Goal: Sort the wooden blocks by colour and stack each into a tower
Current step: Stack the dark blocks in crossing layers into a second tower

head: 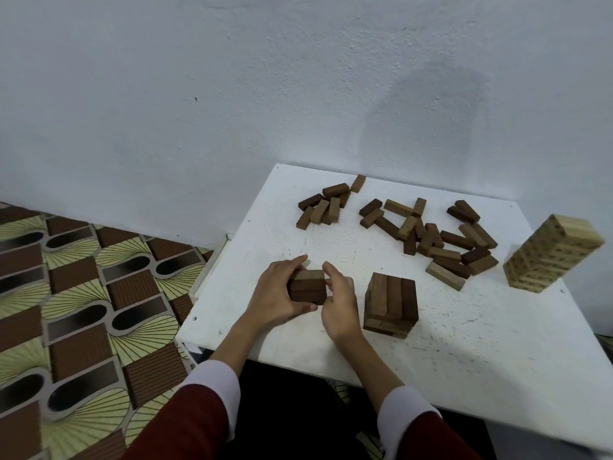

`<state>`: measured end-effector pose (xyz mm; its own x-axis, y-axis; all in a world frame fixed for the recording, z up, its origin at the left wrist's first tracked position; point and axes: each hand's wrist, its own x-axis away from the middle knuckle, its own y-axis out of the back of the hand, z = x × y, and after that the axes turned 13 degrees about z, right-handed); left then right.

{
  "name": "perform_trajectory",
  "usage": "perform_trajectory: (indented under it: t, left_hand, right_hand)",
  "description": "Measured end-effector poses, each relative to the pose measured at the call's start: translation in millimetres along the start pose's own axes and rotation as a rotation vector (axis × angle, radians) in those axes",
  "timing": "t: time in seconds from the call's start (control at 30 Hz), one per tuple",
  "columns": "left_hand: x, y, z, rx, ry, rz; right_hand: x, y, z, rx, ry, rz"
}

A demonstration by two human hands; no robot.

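Two hands at work, both mine, in red sleeves with white cuffs. Listed from left to right.

Patterned floor mat (83,293): brown, cream and black, lying left of the table against the white wall (232,78).

White table (447,343): scuffed top, its far edge meeting the wall.

My left hand (277,290): fingers curled over the far side of the small dark stack (307,287), thumb pressed along its near lower edge.

Small dark stack: dark brown blocks laid flat in a few layers, standing near the table's front left corner, gripped between both hands.

My right hand (338,298): fingers bent against the stack's right side, closing on it from that side.

Medium brown tower (390,303): a short square pile just right of my right hand, top layer of three blocks side by side; apart from the hand.

Far left cluster of loose blocks (326,205): dark and medium brown pieces jumbled together near the table's back edge.

Larger scatter of loose blocks (438,237): mixed browns, some overlapping, spread across the middle and right of the table.

Pale tower (552,257): light wood, many layers tall, standing at the table's right edge, well apart from both hands.
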<state>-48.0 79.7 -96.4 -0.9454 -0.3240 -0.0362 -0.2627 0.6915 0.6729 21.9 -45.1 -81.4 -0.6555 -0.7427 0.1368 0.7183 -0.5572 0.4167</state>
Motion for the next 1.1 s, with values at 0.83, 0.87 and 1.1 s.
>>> perform_trajectory:
  t: [0.83, 0.87, 1.1]
  left_hand:
    - [3.9, 22.7, -5.3, 0.425, 0.083, 0.132]
    - [4.8, 23.4, -8.0, 0.444, 0.081, 0.119]
    - [8.7, 43.4, -32.6, 0.501, 0.008, 0.017]
  right_hand:
    - [1.9, 2.0, 15.0, 0.183, 0.027, 0.094]
    - [1.3, 1.5, 18.3, 0.203, 0.031, 0.088]
    - [3.4, 20.8, 53.8, 0.137, 0.136, 0.148]
